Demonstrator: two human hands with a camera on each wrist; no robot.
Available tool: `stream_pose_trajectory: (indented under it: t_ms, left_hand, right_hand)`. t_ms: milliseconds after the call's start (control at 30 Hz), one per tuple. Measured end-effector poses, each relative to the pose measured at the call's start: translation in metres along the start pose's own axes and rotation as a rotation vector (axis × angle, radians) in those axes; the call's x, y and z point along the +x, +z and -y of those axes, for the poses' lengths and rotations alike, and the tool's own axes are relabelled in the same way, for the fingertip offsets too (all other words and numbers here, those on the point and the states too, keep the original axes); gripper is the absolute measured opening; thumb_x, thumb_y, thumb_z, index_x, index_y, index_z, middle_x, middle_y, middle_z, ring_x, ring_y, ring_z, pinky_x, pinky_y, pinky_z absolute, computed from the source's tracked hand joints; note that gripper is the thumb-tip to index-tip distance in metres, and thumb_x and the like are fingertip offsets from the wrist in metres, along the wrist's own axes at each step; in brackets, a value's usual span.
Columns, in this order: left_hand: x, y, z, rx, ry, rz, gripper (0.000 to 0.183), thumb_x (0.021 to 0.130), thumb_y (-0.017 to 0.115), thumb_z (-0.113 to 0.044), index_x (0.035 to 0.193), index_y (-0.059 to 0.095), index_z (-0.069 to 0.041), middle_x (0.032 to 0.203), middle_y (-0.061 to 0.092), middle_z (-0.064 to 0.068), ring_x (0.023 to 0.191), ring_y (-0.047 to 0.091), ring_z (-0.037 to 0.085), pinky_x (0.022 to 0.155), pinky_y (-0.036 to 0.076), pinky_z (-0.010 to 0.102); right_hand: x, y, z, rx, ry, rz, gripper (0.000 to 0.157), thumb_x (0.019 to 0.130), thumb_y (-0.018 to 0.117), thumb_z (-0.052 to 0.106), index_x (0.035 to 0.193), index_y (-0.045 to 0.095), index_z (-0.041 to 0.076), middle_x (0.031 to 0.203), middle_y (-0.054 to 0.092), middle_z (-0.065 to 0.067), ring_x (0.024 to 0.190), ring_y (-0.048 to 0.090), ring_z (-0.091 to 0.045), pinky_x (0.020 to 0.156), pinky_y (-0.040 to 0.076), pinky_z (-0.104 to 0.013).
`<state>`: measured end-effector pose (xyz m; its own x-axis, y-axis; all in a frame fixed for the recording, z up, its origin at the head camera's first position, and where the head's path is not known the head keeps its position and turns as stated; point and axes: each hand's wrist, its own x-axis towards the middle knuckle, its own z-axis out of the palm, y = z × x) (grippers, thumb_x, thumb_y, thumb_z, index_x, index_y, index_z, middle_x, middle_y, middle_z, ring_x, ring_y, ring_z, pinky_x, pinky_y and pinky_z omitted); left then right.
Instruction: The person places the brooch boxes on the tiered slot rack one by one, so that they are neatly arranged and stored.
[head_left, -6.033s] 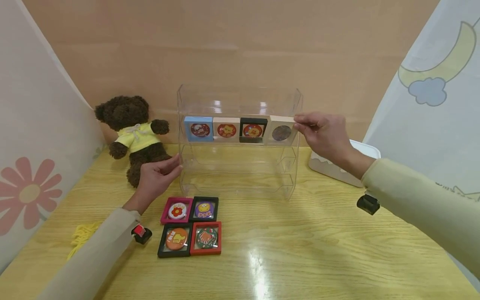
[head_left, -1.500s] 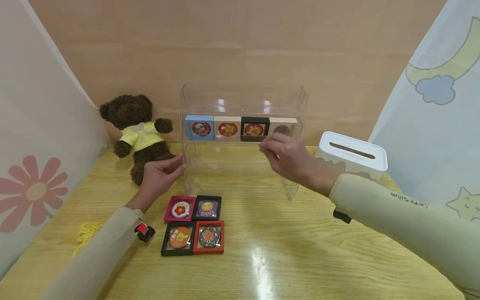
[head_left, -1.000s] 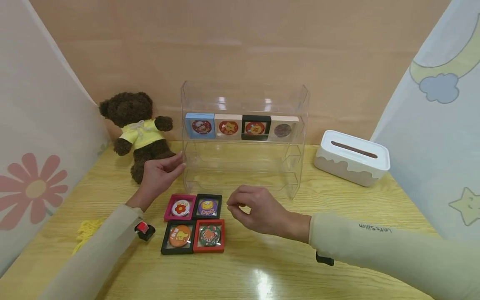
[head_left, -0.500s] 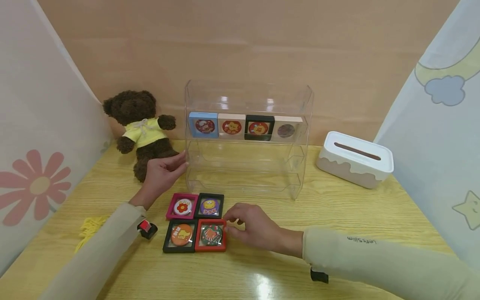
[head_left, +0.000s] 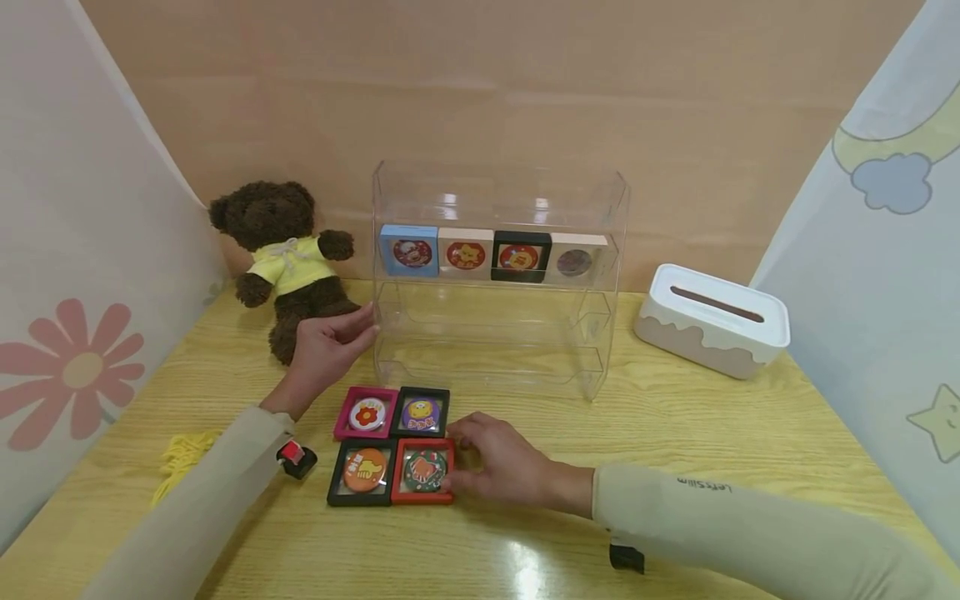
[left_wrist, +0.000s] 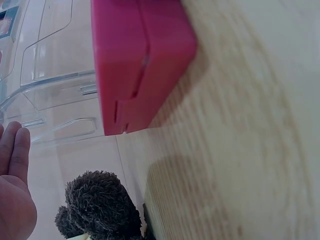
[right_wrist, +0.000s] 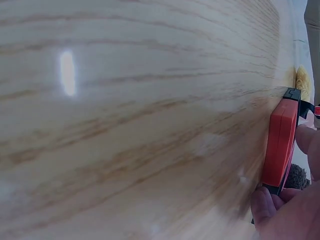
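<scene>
A clear acrylic display rack (head_left: 495,333) stands upright at the table's back. My left hand (head_left: 322,354) pinches its left side panel at the edge; the left wrist view shows straight fingers (left_wrist: 19,150) in front of it. On the table lie several square badge frames, edge to edge: a magenta frame (head_left: 341,422), a black one (head_left: 444,414), another black one (head_left: 335,475) and a red frame (head_left: 447,454). My right hand (head_left: 506,462) grips the red frame, thumb on its right side and fingers at its far corner; the frame lies flat. In the right wrist view, the red frame (right_wrist: 279,142) sits between thumb and fingertips.
Light blue (head_left: 408,229), cream and black framed badges stand in a row on the rack's upper tier. A brown teddy bear (head_left: 303,271) in a yellow shirt sits left of it. A white tissue box (head_left: 708,333) stands right. Yellow yarn (head_left: 182,458) lies at the left.
The right hand has let go of the cream frame on the rack's right end, come down to the table and reached the red frame. The left hand has stayed at the rack's side.
</scene>
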<state>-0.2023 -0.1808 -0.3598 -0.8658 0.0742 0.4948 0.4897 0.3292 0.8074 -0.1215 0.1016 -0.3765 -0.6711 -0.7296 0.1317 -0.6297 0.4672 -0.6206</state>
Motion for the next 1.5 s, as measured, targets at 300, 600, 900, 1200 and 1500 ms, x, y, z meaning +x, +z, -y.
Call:
stream_pose_trajectory:
  t_ms: [300, 600, 900, 1200, 1500]
  left_hand:
    - [-0.002, 0.002, -0.030, 0.024, 0.015, 0.014, 0.032, 0.087, 0.064, 0.006, 0.119, 0.059, 0.010, 0.112, 0.061, 0.025, 0.094, 0.062, 0.000, 0.073, 0.051, 0.017]
    - [-0.002, 0.002, -0.037, 0.031, 0.029, 0.017, 0.032, 0.087, 0.064, 0.007, 0.118, 0.060, 0.010, 0.111, 0.061, 0.024, 0.094, 0.063, 0.004, 0.073, 0.051, 0.017]
    - [0.000, 0.001, -0.018, 0.025, 0.026, 0.011, 0.032, 0.087, 0.065, 0.004, 0.119, 0.061, 0.008, 0.112, 0.061, 0.023, 0.093, 0.062, 0.000, 0.072, 0.051, 0.017]
    - [0.000, 0.000, -0.002, 0.010, 0.021, 0.003, 0.034, 0.088, 0.068, -0.004, 0.121, 0.063, 0.000, 0.112, 0.063, 0.017, 0.094, 0.063, 0.001, 0.073, 0.052, 0.018]
    - [-0.003, 0.001, -0.015, 0.027, 0.024, 0.005, 0.032, 0.088, 0.066, 0.003, 0.119, 0.061, 0.007, 0.111, 0.062, 0.022, 0.093, 0.062, 0.000, 0.073, 0.051, 0.016]
  right_hand:
    - [0.001, 0.002, 0.000, -0.041, 0.016, 0.008, 0.064, 0.076, 0.081, 0.036, 0.122, 0.059, -0.003, 0.112, 0.061, -0.007, 0.101, 0.054, -0.016, 0.088, 0.046, -0.031]
    - [0.000, 0.002, 0.000, -0.074, 0.031, 0.028, 0.068, 0.075, 0.080, 0.042, 0.123, 0.059, -0.002, 0.111, 0.061, -0.005, 0.103, 0.052, -0.015, 0.090, 0.045, -0.032]
    - [-0.002, 0.000, -0.001, -0.081, 0.018, 0.039, 0.069, 0.073, 0.082, 0.040, 0.124, 0.059, -0.001, 0.107, 0.061, -0.003, 0.100, 0.053, -0.013, 0.089, 0.045, -0.031]
    - [-0.004, -0.008, 0.001, -0.090, 0.004, 0.067, 0.066, 0.067, 0.086, 0.037, 0.118, 0.062, 0.003, 0.105, 0.058, -0.001, 0.096, 0.054, -0.013, 0.086, 0.046, -0.030]
    - [-0.007, -0.019, -0.002, 0.078, 0.000, 0.094, 0.053, 0.065, 0.089, 0.022, 0.108, 0.061, 0.009, 0.099, 0.061, 0.006, 0.087, 0.058, -0.010, 0.078, 0.047, -0.023]
